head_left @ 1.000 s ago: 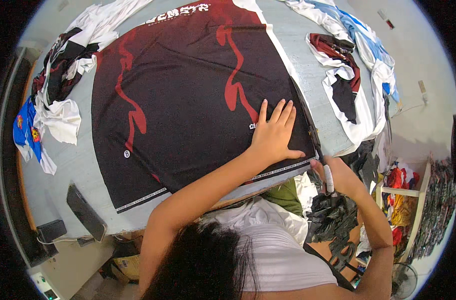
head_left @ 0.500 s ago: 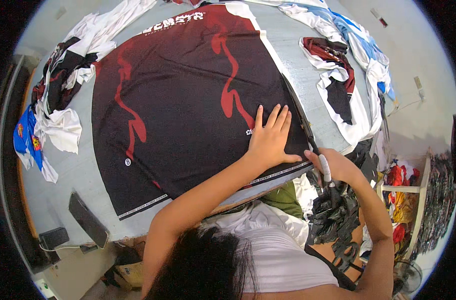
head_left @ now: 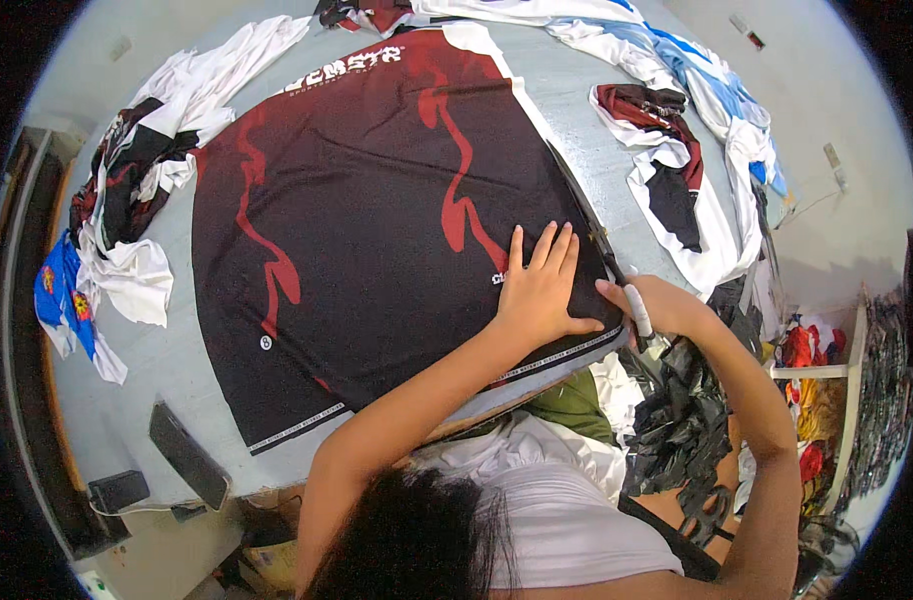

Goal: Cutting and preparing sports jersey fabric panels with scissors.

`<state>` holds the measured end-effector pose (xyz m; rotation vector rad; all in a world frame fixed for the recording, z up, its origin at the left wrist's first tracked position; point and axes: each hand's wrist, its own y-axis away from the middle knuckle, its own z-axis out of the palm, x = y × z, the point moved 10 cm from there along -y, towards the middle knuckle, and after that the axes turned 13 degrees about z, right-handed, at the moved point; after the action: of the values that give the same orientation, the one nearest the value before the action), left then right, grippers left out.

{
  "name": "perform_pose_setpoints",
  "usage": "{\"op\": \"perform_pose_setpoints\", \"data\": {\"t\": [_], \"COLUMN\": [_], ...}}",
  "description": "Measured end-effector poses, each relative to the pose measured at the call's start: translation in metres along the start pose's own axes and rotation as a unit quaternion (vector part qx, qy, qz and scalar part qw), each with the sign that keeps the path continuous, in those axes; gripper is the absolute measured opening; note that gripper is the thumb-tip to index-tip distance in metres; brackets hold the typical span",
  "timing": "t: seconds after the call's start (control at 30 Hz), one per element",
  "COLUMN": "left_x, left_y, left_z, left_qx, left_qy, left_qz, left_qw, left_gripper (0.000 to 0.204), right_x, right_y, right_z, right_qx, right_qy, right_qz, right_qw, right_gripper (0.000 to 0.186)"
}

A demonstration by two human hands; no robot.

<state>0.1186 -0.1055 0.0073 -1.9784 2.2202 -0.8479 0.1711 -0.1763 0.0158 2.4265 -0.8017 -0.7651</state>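
Observation:
A large black fabric panel (head_left: 357, 240) with a dark red top and red wavy streaks lies spread on the grey table (head_left: 127, 370). My left hand (head_left: 540, 292) rests flat on its lower right part, fingers spread. At the panel's right edge, my right hand (head_left: 655, 306) is closed around the handles of a pair of scissors (head_left: 638, 310), one handle wrapped in white. Their dark blades point away from me along that edge; the tips are hard to make out against the black cloth.
Crumpled white cloth (head_left: 212, 80) and a blue piece (head_left: 62, 290) lie on the left. White and light-blue fabric (head_left: 697, 75) curves along the far right, near a dark red and white piece (head_left: 667, 130). A dark tablet-like device (head_left: 187, 455) stands at the lower left. Black scraps (head_left: 672, 420) hang below the table edge.
My right hand and the scissors have moved slightly forward along the panel's right edge. The left hand keeps its place on the cloth; the whole view has shifted a little.

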Motion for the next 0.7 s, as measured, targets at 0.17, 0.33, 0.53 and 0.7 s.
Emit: {"op": "perform_pose_setpoints", "data": {"t": [0.17,0.33,0.53,0.7], "left_x": [0.000,0.001,0.002,0.003], "left_y": [0.000,0.000,0.000,0.001], "left_z": [0.001,-0.003,-0.004,-0.006], "left_qx": [-0.005,0.008,0.013,0.016], "left_qy": [0.003,-0.003,0.005,0.012], "left_qz": [0.003,0.004,0.006,0.013], "left_qw": [1.000,1.000,1.000,1.000], "left_gripper": [0.108,0.108,0.106,0.105], "right_x": [-0.032,0.005,-0.014,-0.015], "right_y": [0.001,-0.017,-0.036,-0.041], "right_z": [-0.016,-0.008,-0.018,-0.024], "right_qx": [0.128,0.015,-0.004,0.057], "right_qy": [0.104,0.019,0.036,0.044], "right_qz": [-0.216,0.030,-0.071,-0.122], "right_qw": [0.962,0.999,0.997,0.990], "right_gripper": [0.047,0.055,0.062,0.060]}}
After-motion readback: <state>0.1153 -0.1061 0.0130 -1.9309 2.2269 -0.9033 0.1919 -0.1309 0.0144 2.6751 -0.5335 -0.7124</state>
